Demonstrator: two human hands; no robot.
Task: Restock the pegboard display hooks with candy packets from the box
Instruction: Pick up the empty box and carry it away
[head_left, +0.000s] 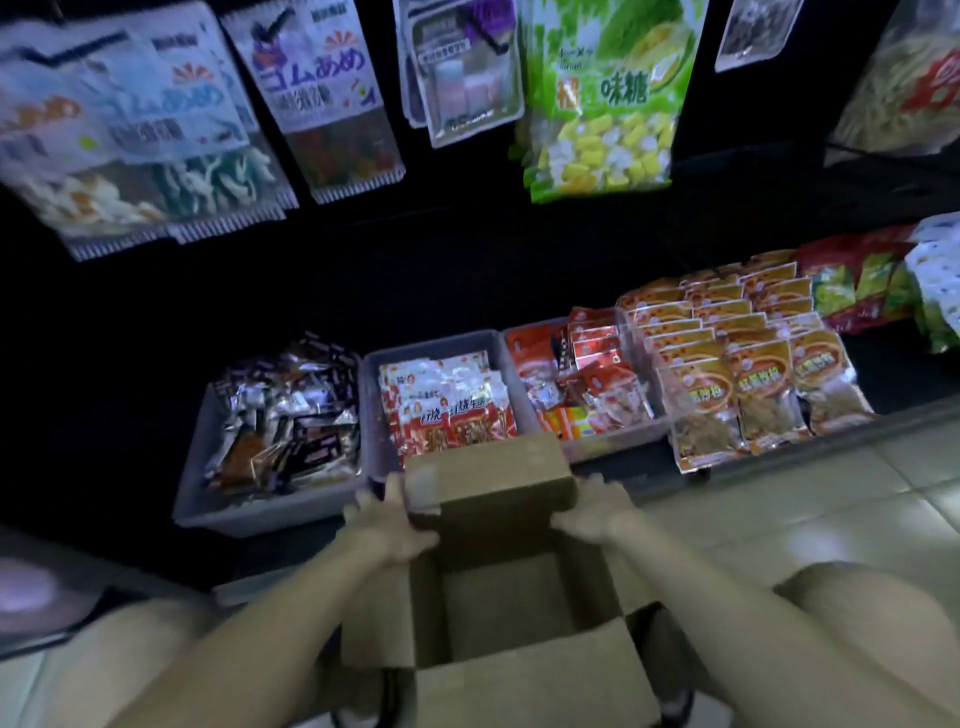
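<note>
Noting, from the left: white candy packets (156, 119) hanging on the pegboard hooks overhead, blurred; below them a grey bin (270, 441) of dark foil wrappers. Left hand (387, 525) gripping the left end of the far flap of the box (498, 592), fingers curled round its edge. Box sitting low in front between the knees, brown cardboard, flaps folded outward, interior appearing bare of packets, though dim. Right hand (592, 512) holding the right end of the same flap, fingers wrapped over it. Further right, a second bin (441, 395) of red packets, then rows of orange packets (737, 374) standing on the shelf, and a green durian bag (602, 98) hanging above. Flagging risks: flap possibly tearing or folding if pulled hard, box tipping toward the bins; with nothing seen inside, restocking likely stalling; dim light and blur making hook alignment hard to judge.
</note>
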